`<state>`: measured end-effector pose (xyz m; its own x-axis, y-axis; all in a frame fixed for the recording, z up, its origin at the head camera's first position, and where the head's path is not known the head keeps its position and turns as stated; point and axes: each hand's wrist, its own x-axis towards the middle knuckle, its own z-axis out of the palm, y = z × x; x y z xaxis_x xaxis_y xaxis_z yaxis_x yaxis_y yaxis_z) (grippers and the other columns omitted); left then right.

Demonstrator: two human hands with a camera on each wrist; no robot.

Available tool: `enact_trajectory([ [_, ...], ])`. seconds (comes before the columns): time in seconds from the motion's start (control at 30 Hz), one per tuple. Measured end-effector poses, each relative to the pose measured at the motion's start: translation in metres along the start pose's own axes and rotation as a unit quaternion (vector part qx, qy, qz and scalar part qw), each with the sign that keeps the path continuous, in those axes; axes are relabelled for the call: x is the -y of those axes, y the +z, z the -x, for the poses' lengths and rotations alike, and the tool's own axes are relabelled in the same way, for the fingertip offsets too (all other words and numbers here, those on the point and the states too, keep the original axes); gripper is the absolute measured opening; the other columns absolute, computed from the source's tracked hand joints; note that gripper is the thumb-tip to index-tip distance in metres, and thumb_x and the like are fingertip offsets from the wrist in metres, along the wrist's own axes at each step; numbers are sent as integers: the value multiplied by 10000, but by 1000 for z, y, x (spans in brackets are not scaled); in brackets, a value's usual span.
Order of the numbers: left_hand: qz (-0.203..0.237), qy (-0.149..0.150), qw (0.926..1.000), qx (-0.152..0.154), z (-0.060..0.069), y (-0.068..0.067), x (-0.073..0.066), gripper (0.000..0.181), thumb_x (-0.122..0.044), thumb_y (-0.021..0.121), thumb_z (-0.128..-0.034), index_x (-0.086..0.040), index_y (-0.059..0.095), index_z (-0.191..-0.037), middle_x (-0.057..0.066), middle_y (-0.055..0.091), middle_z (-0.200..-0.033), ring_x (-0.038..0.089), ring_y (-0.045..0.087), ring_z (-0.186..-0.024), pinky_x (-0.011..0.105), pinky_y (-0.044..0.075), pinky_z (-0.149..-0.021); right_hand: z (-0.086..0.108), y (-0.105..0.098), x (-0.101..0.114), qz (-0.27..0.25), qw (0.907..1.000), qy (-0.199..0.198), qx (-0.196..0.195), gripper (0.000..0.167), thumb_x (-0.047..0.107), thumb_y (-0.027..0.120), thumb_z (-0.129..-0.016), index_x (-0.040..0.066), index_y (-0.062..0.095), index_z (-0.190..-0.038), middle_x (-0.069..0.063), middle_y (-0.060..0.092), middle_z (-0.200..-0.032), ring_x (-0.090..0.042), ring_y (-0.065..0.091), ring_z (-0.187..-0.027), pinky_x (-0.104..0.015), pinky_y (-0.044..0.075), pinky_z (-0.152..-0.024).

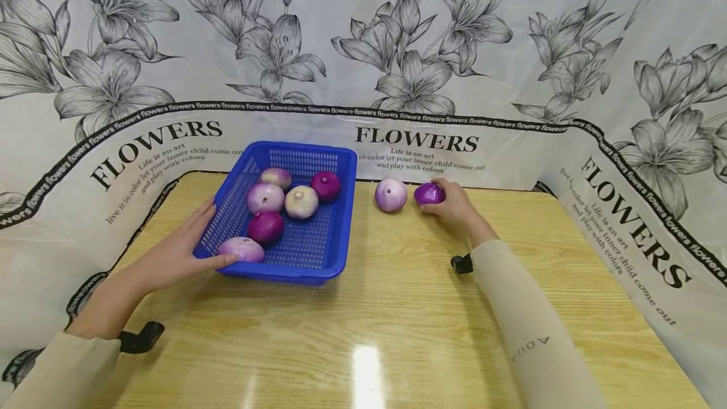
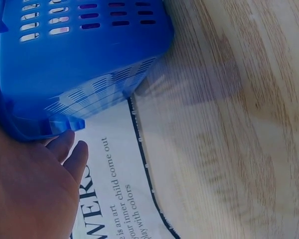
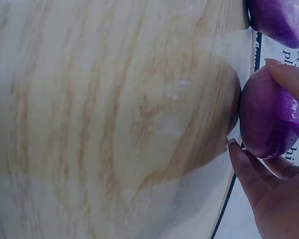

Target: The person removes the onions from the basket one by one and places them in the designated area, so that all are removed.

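My right hand (image 1: 457,207) holds a deep purple onion (image 1: 429,194) near the table's back edge. In the right wrist view, the thumb and fingers stand on opposite sides of this onion (image 3: 271,114). Just left of it sits a paler purple onion (image 1: 390,195). My left hand (image 1: 176,251) grips the near left corner of a blue slotted basket (image 1: 343,232), thumb over the front rim and fingers along the outer side. Inside lie several onions, among them a whitish one (image 1: 301,202) and a dark purple one (image 1: 265,226). The left wrist view shows fingers (image 2: 77,159) below the rim.
The wood-grain table (image 1: 397,314) reflects a bright light near its front. Behind and at both sides hangs a white cloth (image 1: 318,125) printed with flowers and lettering. A black wrist mount (image 1: 142,337) juts from the left sleeve, another (image 1: 462,264) from the right.
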<state>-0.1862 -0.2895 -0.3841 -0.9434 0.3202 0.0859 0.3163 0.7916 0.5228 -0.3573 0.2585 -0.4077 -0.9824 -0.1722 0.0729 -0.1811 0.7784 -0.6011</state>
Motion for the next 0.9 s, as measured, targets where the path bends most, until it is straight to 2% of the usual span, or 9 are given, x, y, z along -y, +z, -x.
enact_trajectory([
  [0.27,-7,6,10000,-31,1,0,0,1133,-551,713,-913,7,37,-1631,152,-51,-1715,481,42,-1545,714,159,-1173,1,1,1,181,9998,5,117,879,257,796,-902,3,297,-1579,-347,374,-1491,-504,414,-1364,-617,353,-1144],
  [0.5,-13,-7,10000,2,1,2,2,1135,-542,714,-914,12,30,-1630,165,-52,-1713,490,52,-1541,722,173,-1164,12,-9,4,395,9991,28,182,891,306,790,-902,18,291,-1581,-370,371,-1427,-511,434,-1305,-642,351,-1128],
  [0.77,2,25,10000,-4,0,1,2,1131,-533,717,-912,-1,28,-1634,169,-45,-1713,485,53,-1542,719,172,-1166,28,-20,21,730,9967,-353,9,848,264,768,-912,1,309,-1575,-363,334,-1495,-524,390,-1367,-678,310,-1137],
  [0.9,-2,9,10000,14,1,1,4,1143,-548,711,-914,-25,-2,-1637,139,-65,-1715,475,42,-1546,716,163,-1170,38,-18,42,570,9960,-677,-85,811,228,778,-911,2,347,-1560,-333,361,-1481,-513,433,-1341,-645,373,-1117],
])
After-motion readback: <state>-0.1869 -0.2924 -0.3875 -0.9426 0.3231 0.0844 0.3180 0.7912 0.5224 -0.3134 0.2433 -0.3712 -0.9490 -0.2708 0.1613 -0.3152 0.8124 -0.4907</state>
